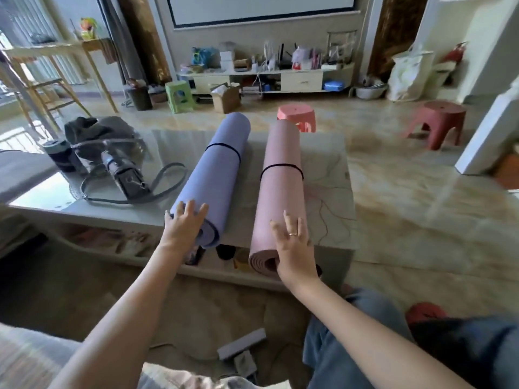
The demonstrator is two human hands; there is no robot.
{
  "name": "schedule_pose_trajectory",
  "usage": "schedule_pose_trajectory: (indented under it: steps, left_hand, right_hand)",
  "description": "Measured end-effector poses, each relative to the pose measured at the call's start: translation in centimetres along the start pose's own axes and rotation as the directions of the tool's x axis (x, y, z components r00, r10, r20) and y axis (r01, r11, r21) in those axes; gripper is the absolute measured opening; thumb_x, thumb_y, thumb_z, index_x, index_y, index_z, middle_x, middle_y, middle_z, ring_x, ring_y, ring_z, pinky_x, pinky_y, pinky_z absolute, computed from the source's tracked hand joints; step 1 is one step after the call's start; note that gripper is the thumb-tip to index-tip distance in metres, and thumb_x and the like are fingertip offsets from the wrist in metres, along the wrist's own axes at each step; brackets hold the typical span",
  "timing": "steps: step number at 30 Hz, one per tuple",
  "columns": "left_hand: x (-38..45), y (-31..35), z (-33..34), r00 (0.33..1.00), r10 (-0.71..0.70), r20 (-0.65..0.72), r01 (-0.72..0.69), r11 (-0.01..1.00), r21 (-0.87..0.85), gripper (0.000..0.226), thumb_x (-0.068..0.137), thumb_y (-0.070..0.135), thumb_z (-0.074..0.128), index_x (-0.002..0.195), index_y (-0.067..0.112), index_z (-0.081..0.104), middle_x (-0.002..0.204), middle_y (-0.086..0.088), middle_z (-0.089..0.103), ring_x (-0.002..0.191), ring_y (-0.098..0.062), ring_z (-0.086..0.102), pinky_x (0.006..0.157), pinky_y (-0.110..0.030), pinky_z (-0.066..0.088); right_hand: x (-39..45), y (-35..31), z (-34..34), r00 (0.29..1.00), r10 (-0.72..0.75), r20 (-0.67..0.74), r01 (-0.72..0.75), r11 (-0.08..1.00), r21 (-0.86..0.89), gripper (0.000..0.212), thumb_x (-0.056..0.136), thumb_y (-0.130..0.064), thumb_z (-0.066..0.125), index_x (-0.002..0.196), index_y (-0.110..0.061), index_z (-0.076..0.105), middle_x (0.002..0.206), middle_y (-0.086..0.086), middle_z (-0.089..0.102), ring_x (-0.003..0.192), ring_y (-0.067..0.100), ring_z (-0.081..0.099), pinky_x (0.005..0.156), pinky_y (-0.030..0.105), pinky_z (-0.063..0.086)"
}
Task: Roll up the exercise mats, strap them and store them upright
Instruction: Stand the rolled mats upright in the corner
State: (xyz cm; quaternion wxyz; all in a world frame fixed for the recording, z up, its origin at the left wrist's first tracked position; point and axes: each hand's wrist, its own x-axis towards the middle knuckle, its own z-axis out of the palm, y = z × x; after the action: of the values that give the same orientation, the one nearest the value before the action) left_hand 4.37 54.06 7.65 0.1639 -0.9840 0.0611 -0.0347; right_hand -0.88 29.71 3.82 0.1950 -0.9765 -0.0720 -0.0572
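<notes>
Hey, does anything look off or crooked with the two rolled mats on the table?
Slightly. The pink rolled foam mat juts past the table's near edge, under the right hand. The purple rolled foam mat, under the left hand, overhangs less. Both lie flat, strapped.

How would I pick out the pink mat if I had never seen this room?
Find the low pale table in the middle of the room. Two rolled mats lie side by side on it, each with a thin black strap. The pink mat is the right one, under the right hand; its neighbour, the purple mat, lies under the left hand.
</notes>
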Motion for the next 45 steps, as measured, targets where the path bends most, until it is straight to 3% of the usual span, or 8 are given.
schedule_pose_trajectory:
  steps: [7,11,15,18,22,30,34,45]
  left_hand:
    - [3.7,2.1,1.8,0.937,0.259,-0.235,-0.217,0.958,0.189,0.047,0.072,0.011,0.037,0.116,0.015,0.053,0.108,-0.023,0.065,0.089,-0.055,0.063,0.063,-0.077,0.042]
    - [4.5,1.7,0.8,0.879,0.306,-0.365,-0.261,0.951,0.167,0.045,0.075,0.012,0.042,0.118,0.010,0.055,0.109,-0.025,0.066,0.085,-0.054,0.064,0.061,-0.071,0.049]
    - [3.9,3.1,-5.7,0.738,0.099,-0.667,-0.235,0.965,-0.117,0.037,0.078,0.007,0.057,0.115,0.005,0.052,0.105,-0.017,0.068,0.065,-0.034,0.067,0.039,-0.034,0.048]
    - [2.4,4.5,-11.0,0.671,-0.172,-0.721,-0.189,0.901,-0.390,0.041,0.071,0.007,0.068,0.111,0.004,0.057,0.098,-0.018,0.069,0.055,-0.037,0.063,0.040,-0.033,0.045]
    - [1.6,5.9,-15.7,0.677,-0.329,-0.658,-0.262,0.728,-0.634,0.035,0.082,0.016,0.060,0.113,0.001,0.056,0.092,-0.021,0.067,0.067,-0.041,0.061,0.055,-0.037,0.042]
    - [1.0,15.2,-26.8,0.675,-0.236,-0.699,-0.483,0.575,-0.661,0.032,0.086,0.021,0.066,0.113,0.008,0.057,0.081,-0.002,0.053,0.069,-0.025,0.049,0.062,-0.030,0.030]
    - [-0.3,22.8,-31.9,0.674,-0.062,-0.736,-0.611,0.513,-0.603,0.036,0.089,0.023,0.063,0.122,0.011,0.054,0.088,-0.004,0.055,0.073,-0.023,0.049,0.061,-0.031,0.030]
    - [-3.4,48.4,-41.0,0.471,0.553,-0.688,-0.876,0.204,-0.436,0.035,0.088,0.016,0.064,0.120,0.002,0.057,0.109,-0.019,0.062,0.095,-0.030,0.057,0.072,-0.031,0.035]
  right_hand:
    - [-1.1,2.9,-0.2,0.999,0.051,-0.016,-0.050,0.994,0.095,0.093,0.088,0.003,0.053,0.150,-0.045,0.001,0.162,0.004,-0.008,0.147,0.038,0.009,0.096,0.049,0.050]
    - [-1.2,4.7,0.3,0.977,0.157,-0.144,-0.129,0.974,0.187,0.091,0.090,-0.021,0.060,0.149,-0.049,-0.004,0.133,0.018,0.054,0.098,0.033,0.063,0.073,0.041,0.053]
    - [-0.7,3.2,-1.6,0.919,0.321,-0.231,-0.131,0.799,0.587,0.072,0.091,-0.015,0.056,0.151,-0.037,0.023,0.116,0.002,0.060,0.089,0.017,0.060,0.072,0.031,0.052]
    - [0.5,1.8,-6.6,0.788,0.554,-0.267,-0.086,0.529,0.844,0.062,0.086,-0.002,0.053,0.141,-0.030,0.043,0.105,-0.011,0.057,0.089,0.008,0.053,0.071,0.019,0.046]
    - [1.0,2.4,-15.1,0.654,0.703,-0.279,0.057,0.322,0.945,0.051,0.078,-0.008,0.061,0.126,-0.024,0.055,0.101,-0.006,0.063,0.098,0.017,0.061,0.086,0.034,0.052]
    - [-7.9,9.8,-30.5,0.518,0.595,-0.615,-0.062,0.743,0.666,0.018,0.078,-0.027,0.065,0.096,-0.026,0.064,0.079,-0.013,0.059,0.076,0.010,0.053,0.054,0.008,0.034]
    - [-14.4,14.6,-36.4,0.518,0.533,-0.669,-0.202,0.836,0.510,0.011,0.074,-0.025,0.067,0.076,-0.016,0.060,0.066,-0.011,0.058,0.064,0.010,0.052,0.053,0.024,0.037]
    - [-32.3,27.7,-44.4,0.316,0.686,-0.656,-0.515,0.704,0.488,0.020,0.070,-0.022,0.071,0.089,-0.017,0.074,0.084,-0.001,0.070,0.085,0.020,0.061,0.069,0.032,0.052]
